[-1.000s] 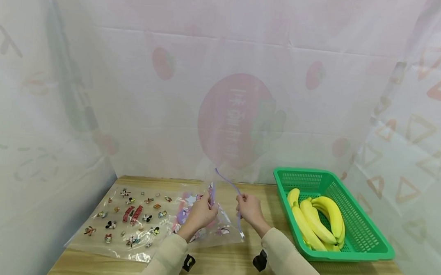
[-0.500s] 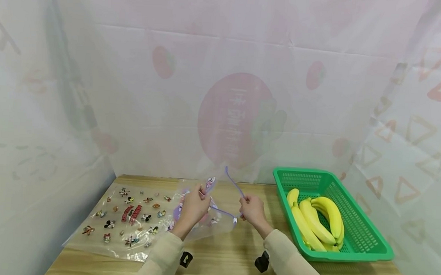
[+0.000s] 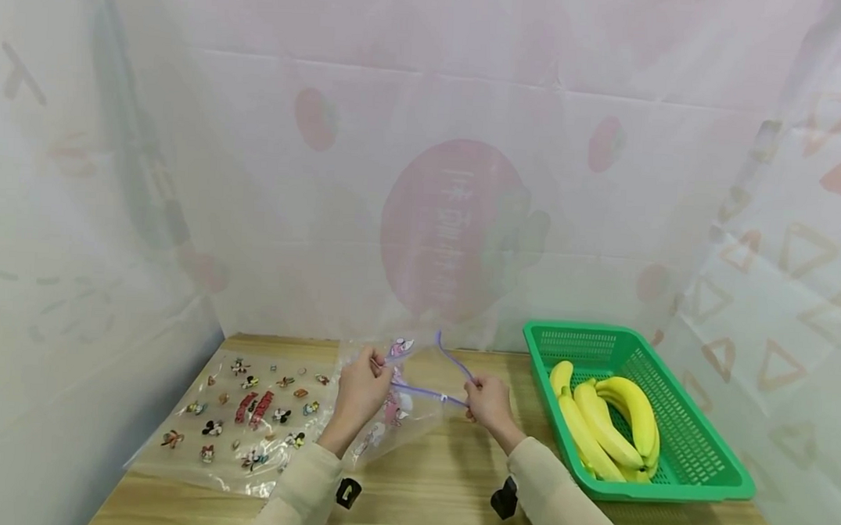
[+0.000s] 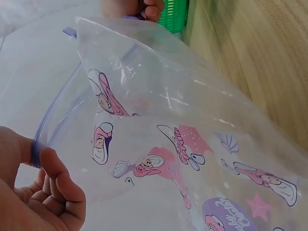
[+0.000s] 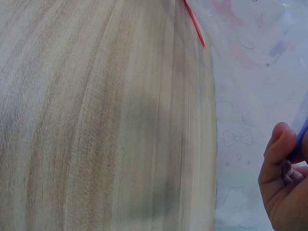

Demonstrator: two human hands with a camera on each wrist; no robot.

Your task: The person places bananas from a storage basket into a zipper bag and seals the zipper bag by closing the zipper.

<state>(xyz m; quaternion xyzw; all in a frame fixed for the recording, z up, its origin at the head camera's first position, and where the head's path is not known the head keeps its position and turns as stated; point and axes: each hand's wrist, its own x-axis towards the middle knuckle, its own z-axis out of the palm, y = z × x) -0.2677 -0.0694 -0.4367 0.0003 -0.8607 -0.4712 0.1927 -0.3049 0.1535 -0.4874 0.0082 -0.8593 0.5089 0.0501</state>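
Both hands hold a clear zip bag (image 4: 144, 120) by its purple zip edges, with its mouth spread apart. Pink and purple cartoon prints cover the plastic. My left hand (image 3: 362, 387) pinches one side of the mouth; in the left wrist view the thumb and forefinger of this left hand (image 4: 43, 187) grip the purple strip. The right hand (image 3: 489, 402) pinches the opposite side, and in the right wrist view the right hand's (image 5: 286, 178) fingers curl at the purple strip. A small white slider (image 3: 444, 398) sits on the front zip strip. The bag hangs over the table.
A second clear bag (image 3: 282, 444) with small cartoon figures and red lettering lies flat on the wooden table (image 3: 416, 513) at the left. To the right stands a green basket (image 3: 702, 431) holding several bananas (image 3: 600, 419). A printed white curtain (image 3: 255, 169) hangs behind.
The bag's mouth has spread wider as the left hand moved left and the right hand slightly right. The front zip strip has swung up to the right hand.
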